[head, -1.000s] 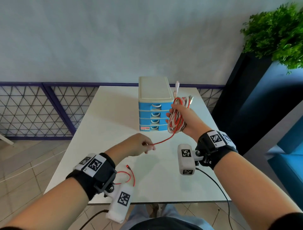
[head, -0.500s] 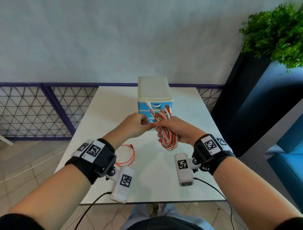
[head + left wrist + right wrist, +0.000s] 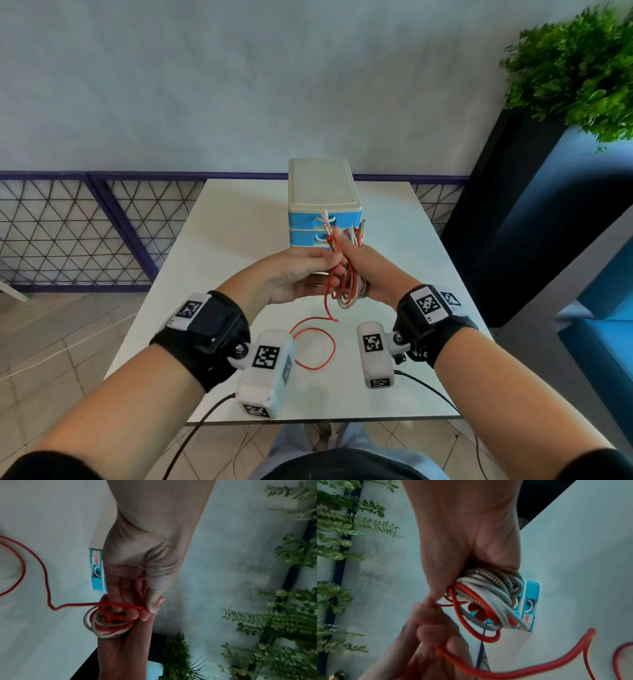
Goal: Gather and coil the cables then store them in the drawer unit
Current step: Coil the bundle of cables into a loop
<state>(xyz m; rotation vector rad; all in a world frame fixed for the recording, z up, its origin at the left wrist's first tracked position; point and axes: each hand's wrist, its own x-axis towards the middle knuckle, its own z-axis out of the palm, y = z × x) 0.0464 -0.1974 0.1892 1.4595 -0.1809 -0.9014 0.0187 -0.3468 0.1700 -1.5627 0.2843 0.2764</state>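
My right hand [image 3: 363, 263] grips a coiled bundle of cables [image 3: 349, 291] in red, white and grey, held above the table in front of the drawer unit [image 3: 323, 202]. The same bundle of cables [image 3: 488, 592] fills the right wrist view, with one metal-wrapped strand. My left hand [image 3: 301, 270] pinches the loose red cable [image 3: 109, 603] between thumb and fingers right beside the bundle. The red cable's tail [image 3: 317, 346] hangs down and loops on the white table [image 3: 219, 246]. The drawer unit is cream-topped with blue drawers, all shut.
A potted green plant [image 3: 579, 65] on a dark stand sits at the right. A purple lattice railing [image 3: 85, 233] runs behind the table. Black wrist-camera leads [image 3: 431, 387] trail off the table's near edge.
My left hand pulled the red cable in from the lower left and joined my right hand at the bundle. The bundle came down and nearer to me; more red cable is wound in.
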